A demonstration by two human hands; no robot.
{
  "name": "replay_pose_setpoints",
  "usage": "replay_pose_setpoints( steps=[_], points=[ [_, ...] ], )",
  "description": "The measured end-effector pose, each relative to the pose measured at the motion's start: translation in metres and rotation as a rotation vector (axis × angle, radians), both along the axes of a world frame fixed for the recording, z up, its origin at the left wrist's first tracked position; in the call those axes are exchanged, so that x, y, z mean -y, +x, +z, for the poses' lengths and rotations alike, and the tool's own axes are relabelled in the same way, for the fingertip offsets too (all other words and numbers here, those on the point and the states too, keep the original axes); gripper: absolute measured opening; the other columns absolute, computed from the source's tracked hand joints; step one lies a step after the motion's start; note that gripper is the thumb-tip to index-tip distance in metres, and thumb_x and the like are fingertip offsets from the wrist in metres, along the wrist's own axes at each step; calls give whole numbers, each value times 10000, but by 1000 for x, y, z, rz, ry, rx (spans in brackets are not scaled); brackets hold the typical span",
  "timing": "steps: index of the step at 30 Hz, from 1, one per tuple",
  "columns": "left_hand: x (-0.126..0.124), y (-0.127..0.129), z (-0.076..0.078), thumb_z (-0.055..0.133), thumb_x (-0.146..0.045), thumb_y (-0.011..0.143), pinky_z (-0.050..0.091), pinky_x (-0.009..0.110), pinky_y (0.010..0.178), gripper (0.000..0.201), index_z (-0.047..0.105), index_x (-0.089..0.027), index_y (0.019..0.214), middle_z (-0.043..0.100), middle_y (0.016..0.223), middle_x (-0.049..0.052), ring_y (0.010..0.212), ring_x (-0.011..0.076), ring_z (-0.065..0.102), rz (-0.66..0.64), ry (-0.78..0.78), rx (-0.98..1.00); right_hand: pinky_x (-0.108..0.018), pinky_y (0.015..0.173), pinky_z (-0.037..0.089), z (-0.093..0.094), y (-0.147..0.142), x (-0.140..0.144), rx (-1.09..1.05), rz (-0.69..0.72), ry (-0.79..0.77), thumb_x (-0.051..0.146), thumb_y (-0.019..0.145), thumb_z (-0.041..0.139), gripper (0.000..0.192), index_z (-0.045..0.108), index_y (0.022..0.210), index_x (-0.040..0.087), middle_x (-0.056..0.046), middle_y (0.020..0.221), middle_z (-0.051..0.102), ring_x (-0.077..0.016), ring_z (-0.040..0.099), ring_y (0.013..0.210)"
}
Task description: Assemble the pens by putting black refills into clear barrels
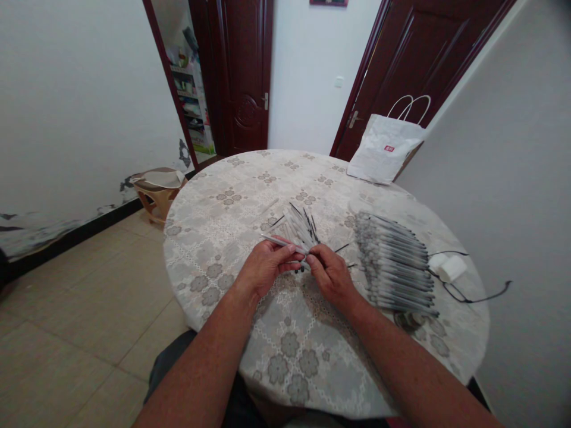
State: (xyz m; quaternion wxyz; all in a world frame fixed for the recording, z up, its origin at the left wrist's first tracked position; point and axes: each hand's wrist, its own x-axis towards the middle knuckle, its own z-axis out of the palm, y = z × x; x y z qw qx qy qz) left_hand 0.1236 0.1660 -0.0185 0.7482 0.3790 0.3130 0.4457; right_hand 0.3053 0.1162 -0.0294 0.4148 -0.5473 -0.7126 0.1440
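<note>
At frame centre, the left hand (266,266) and right hand (329,274) pinched one pen (282,242) together, fingers closed, above fanned loose pens (300,227); finished pens (395,264) lay in a row at right.

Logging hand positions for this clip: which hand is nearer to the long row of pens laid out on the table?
Right. The right hand sits just beside the row of pens, apart from it. The left hand is farther off, on the other side of the right hand; both hold the fanned bundle of pens.
</note>
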Motion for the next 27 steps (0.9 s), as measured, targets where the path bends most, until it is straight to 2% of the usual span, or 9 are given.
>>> replay_pose_setpoints(
  steps=[6,11,22,27],
  points=[
    [1,1,2,811,-211,790,633,291,694,230,635,-117,904,757,918,126,800,195,747,-20,-18,-4,-267,666,411,-2,2,0,-30,45,-58,379,1056,379,360,577,801,220,2,718,607,-157,582,688],
    [0,1,0,814,-224,789,632,289,681,231,641,-119,901,755,898,116,784,193,746,7,-4,-6,-264,666,407,-2,2,1,-50,20,-14,358,1007,493,178,593,982,213,10,779,613,-154,572,692],
    [1,2,2,811,-232,790,627,298,691,216,648,-115,869,754,910,127,795,197,744,-10,15,-55,-273,634,386,-5,2,-1,-8,4,-56,388,1051,382,331,537,802,233,12,690,578,-162,552,648],
    [0,2,0,826,-270,777,628,327,704,259,637,-125,880,751,900,121,809,211,743,31,45,-76,-266,637,400,-1,1,-1,6,3,-24,393,1023,452,245,586,905,225,6,733,614,-164,572,672]
  ],
)
